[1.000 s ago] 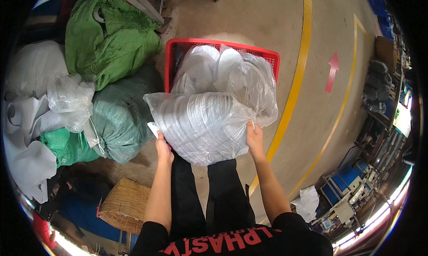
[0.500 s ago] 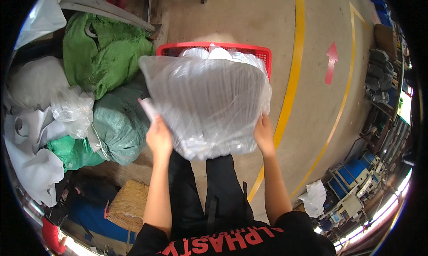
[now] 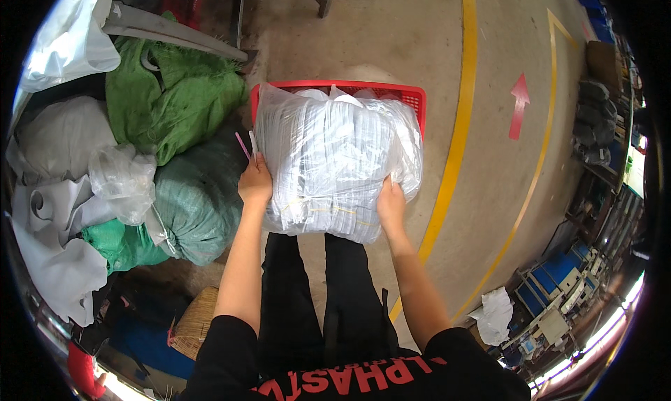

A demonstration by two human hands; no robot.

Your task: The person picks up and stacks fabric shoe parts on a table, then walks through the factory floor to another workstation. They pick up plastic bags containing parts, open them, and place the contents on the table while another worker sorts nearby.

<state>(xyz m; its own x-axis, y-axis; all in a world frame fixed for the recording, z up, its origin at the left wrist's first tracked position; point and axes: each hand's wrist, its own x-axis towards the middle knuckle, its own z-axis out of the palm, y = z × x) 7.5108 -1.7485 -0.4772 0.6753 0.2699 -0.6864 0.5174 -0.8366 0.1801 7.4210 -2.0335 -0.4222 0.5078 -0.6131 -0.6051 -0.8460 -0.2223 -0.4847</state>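
A large clear plastic bag (image 3: pixel 328 160) stuffed with bundles of white strips is held up in front of me over a red plastic crate (image 3: pixel 412 93). My left hand (image 3: pixel 255 184) grips the bag's left side and my right hand (image 3: pixel 390 207) grips its lower right side. The bag hides most of the crate, so only the crate's far rim and right corner show. More clear bags of white material peek out at the crate's top.
Green woven sacks (image 3: pixel 175 107), a dark green sack (image 3: pixel 199 198) and white sacks (image 3: pixel 59 135) are piled on the left. Yellow floor lines (image 3: pixel 458 135) and a red arrow (image 3: pixel 518 104) mark the concrete. A woven basket (image 3: pixel 192 321) sits low left.
The bag has turned in my hands from lying flat to a more upright, compact hold, and the view has shifted closer to the crate. Both hands kept their grip.
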